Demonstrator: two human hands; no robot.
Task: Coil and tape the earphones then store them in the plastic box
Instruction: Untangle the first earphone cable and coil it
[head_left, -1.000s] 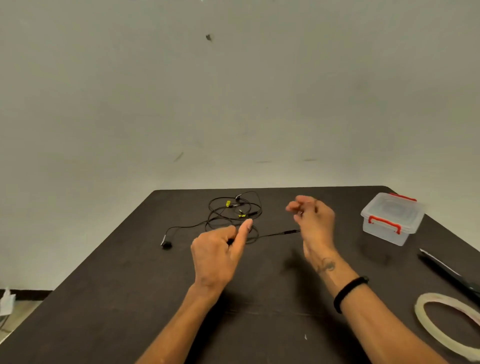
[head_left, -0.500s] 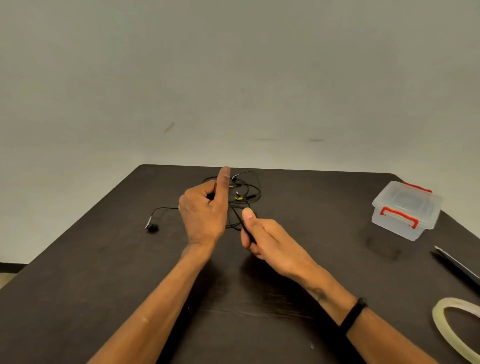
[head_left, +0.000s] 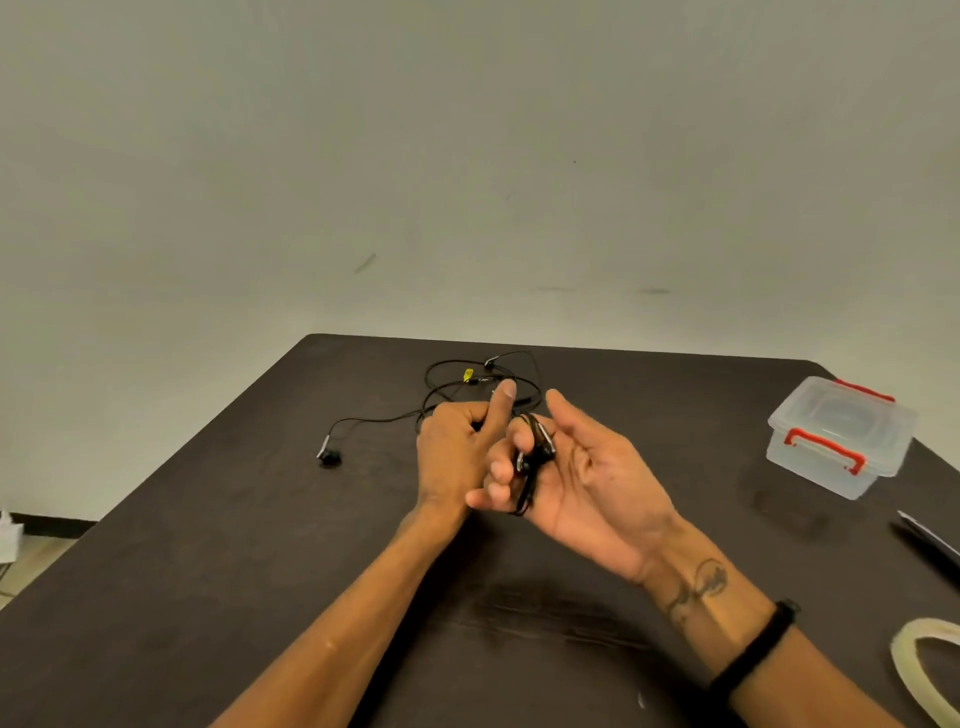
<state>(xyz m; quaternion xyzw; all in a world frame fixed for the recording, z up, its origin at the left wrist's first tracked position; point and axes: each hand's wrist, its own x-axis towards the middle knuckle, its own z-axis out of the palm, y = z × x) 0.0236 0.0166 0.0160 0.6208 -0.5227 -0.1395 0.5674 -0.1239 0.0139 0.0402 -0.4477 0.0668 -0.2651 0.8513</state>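
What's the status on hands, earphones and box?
Left hand grips cable, right hand has it looped round fingers. Earphones mostly loose on table. Box shut, tape untouched.

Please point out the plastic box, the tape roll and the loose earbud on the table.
plastic box (head_left: 837, 426): head view, on its clear lid.
tape roll (head_left: 904, 647): head view, on its pale left rim.
loose earbud (head_left: 329, 458): head view, on its black tip.
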